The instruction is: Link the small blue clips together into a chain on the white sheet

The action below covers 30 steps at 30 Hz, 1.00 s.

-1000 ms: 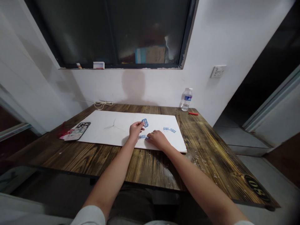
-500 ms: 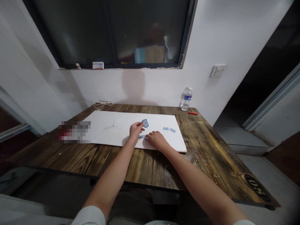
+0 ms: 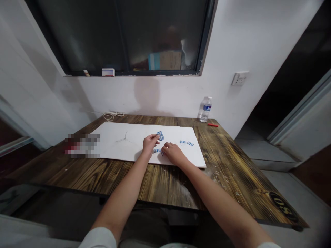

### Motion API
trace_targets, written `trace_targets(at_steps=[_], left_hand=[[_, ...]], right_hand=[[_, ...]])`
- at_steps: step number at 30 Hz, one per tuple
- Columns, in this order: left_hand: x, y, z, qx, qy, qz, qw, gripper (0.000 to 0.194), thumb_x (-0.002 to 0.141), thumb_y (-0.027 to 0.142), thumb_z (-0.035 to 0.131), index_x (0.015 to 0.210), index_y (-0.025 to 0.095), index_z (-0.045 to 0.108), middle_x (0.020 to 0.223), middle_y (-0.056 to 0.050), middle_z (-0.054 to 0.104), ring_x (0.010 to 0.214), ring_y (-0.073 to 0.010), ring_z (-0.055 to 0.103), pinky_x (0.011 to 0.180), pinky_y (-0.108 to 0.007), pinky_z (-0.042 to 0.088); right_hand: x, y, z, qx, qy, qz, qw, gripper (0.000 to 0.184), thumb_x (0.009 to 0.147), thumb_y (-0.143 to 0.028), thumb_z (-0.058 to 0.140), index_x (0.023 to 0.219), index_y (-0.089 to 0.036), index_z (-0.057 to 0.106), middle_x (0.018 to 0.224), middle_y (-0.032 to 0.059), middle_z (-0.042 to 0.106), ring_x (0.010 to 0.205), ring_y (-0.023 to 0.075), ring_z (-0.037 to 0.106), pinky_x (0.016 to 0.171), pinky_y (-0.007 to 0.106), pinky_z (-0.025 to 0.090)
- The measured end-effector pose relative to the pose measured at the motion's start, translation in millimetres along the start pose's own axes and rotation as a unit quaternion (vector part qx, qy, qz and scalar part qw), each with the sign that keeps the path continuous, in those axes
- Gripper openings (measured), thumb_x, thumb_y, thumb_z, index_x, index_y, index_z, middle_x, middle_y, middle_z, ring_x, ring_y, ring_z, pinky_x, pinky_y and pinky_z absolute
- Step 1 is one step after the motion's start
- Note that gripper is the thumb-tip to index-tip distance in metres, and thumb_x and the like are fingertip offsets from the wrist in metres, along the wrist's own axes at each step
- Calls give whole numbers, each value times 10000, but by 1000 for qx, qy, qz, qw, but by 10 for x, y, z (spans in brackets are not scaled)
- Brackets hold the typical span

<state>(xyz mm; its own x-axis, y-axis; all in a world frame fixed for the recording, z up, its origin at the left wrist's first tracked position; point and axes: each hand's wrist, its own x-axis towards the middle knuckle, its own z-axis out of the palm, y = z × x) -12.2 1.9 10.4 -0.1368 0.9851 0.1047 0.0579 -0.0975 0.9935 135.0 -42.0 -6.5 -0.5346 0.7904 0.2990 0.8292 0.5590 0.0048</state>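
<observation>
My left hand (image 3: 150, 144) rests on a white board (image 3: 119, 144), its fingertips pressed on a blue-and-white cut paper piece (image 3: 160, 135). My right hand (image 3: 172, 153) is curled just to the right, with its fingertips at a small blue-patterned scrap (image 3: 162, 152), partly hidden by the fingers. A short blue-and-white strip (image 3: 157, 150) lies between my hands. Two similar strips (image 3: 186, 143) lie apart on the board, to the right of my right hand.
The board lies on a dark-stained wooden table (image 3: 222, 165). A water bottle (image 3: 206, 109) and a red stick (image 3: 213, 125) stand at the far edge, near a white cord (image 3: 113, 116). A pixelated patch (image 3: 82, 146) covers something at the left.
My right hand has shifted slightly toward the far edge of the board, its fingers lifting a little. The left-side objects on the table have become a pixelated patch.
</observation>
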Motion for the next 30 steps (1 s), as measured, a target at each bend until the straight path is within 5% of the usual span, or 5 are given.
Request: trace_targets(at_steps=[6, 12, 17, 24, 30], left_hand=[[5, -4, -7, -6, -6, -6, 1000, 382, 624, 491, 693, 824, 168, 651, 817, -48, 689, 574, -98, 585, 524, -208, 397], [18, -51, 5, 3, -25, -15, 1000, 382, 608, 496, 707, 810, 176, 653, 776, -45, 686, 590, -114, 597, 523, -215, 406], [-6, -73, 41, 21, -79, 1, 997, 380, 605, 495, 713, 805, 174, 664, 750, -42, 679, 589, -122, 603, 521, -217, 399], [-36, -74, 86, 43, -142, 6, 989, 378, 607, 484, 716, 798, 163, 661, 730, -42, 679, 569, -122, 603, 513, -211, 384], [-26, -106, 95, 62, -167, 31, 983, 372, 616, 481, 719, 791, 157, 665, 712, -44, 675, 570, -133, 606, 520, -224, 391]], right_hand=[[-2, 146, 35, 202, 83, 42, 975, 78, 827, -177, 590, 846, -196, 664, 906, 46, 631, 800, 147, 569, 715, 249, 408], [49, 236, 73, 478, 180, 160, 845, 188, 733, -375, 653, 734, -188, 678, 626, 5, 657, 560, 130, 562, 567, 249, 447], [99, 297, 114, 581, 228, 198, 756, 288, 674, -431, 666, 772, -161, 691, 663, 35, 679, 528, 134, 576, 548, 270, 481], [83, 365, 141, 569, 276, 243, 736, 291, 651, -422, 680, 783, -162, 675, 747, 47, 696, 568, 139, 573, 588, 285, 480], [65, 372, 176, 506, 275, 262, 775, 302, 678, -471, 659, 744, -177, 667, 708, 37, 681, 616, 162, 579, 596, 279, 452]])
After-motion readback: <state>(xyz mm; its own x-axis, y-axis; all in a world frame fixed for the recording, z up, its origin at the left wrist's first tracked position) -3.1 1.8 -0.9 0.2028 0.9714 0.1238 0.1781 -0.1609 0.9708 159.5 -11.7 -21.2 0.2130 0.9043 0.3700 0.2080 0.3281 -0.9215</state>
